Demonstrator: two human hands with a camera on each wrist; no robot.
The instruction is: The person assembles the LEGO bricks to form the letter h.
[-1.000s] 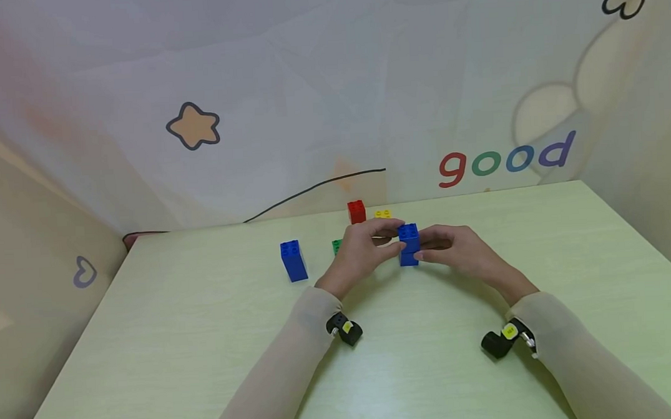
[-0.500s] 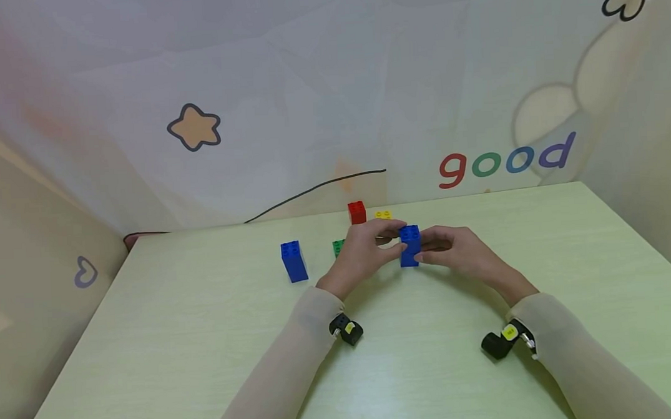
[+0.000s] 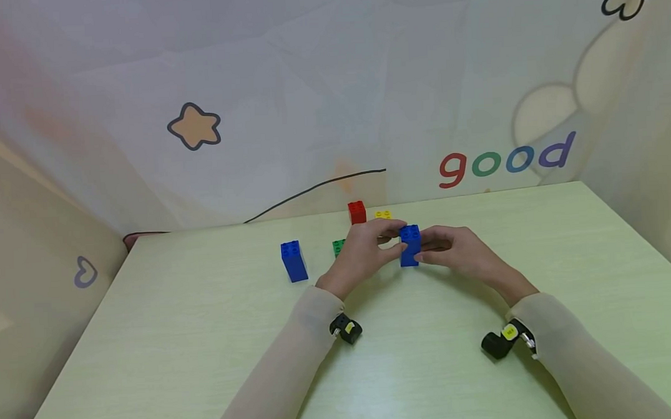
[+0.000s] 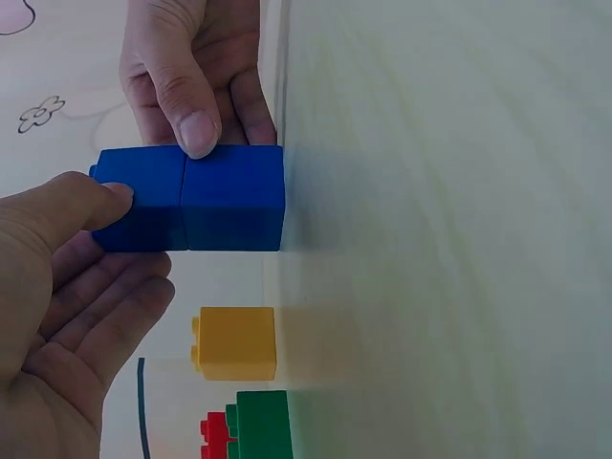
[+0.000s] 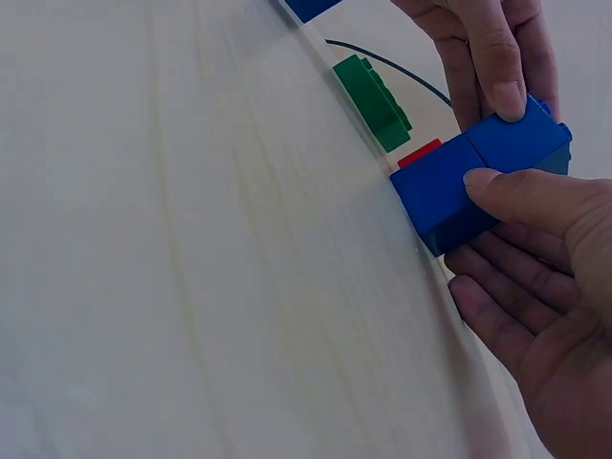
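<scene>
Two blue toy bricks stand one on the other, right of the table's middle. My left hand [image 3: 365, 252] pinches the upper blue brick [image 4: 143, 206] between thumb and fingers. From the other side, my right hand [image 3: 458, 248] grips the stack lower down, its thumb on the lower blue brick [image 4: 234, 201] near the seam. In the left wrist view the two bricks line up with only a thin seam between them. Studs show on top of the upper one in the head view. The fingers behind the stack are partly hidden.
Left of my left hand stands another tall blue stack [image 3: 294, 261]. A green brick [image 3: 338, 247] is partly hidden behind that hand. Further back are a red brick [image 3: 357, 212] and a yellow brick [image 3: 383, 214], close to the printed backdrop [image 3: 309, 110] along the table's rear edge.
The upper blue brick has gone down onto the lower one, and the gap seen between them a second ago has closed. Both hands have barely moved.
</scene>
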